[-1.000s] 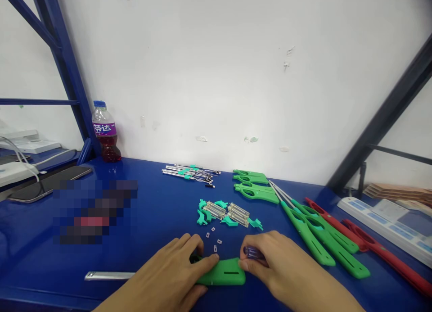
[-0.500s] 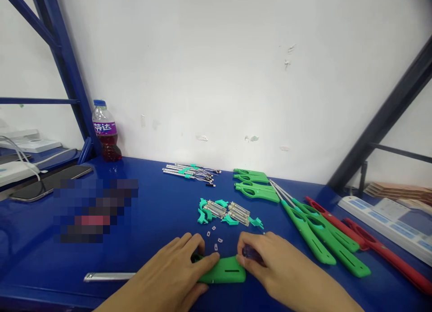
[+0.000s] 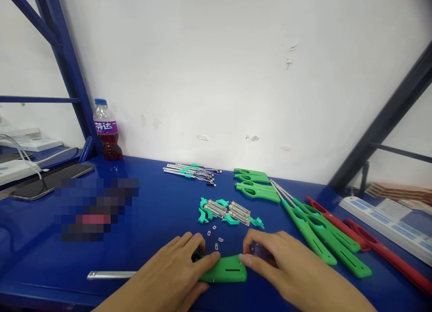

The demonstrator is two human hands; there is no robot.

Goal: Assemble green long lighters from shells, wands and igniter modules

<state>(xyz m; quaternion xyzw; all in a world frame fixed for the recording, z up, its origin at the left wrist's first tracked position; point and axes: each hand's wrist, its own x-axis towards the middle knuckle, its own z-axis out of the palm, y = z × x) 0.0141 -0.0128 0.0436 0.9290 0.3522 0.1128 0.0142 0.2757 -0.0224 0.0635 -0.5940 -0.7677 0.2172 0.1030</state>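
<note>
My left hand [image 3: 178,269] grips a green plastic lighter handle [image 3: 227,272] lying on the blue table [image 3: 151,213], its metal tube [image 3: 111,274] running out to the left. My right hand [image 3: 280,264] is closed on a small purplish see-through part [image 3: 258,250] at the handle's right end. Just beyond my fingers lie tiny white clips [image 3: 215,239] and a cluster of clear inserts with teal triggers [image 3: 227,211].
Green long-nosed lighters [image 3: 303,224] and red ones [image 3: 364,242] lie to the right. Metal tubes with wires [image 3: 191,170] rest near the wall. A purple-labelled bottle [image 3: 106,132] stands back left, a phone [image 3: 47,181] at the left, a white power strip [image 3: 388,224] at the right.
My right hand has lifted and turned a little, with the purplish part still in its fingers. My left hand has stayed on the green handle.
</note>
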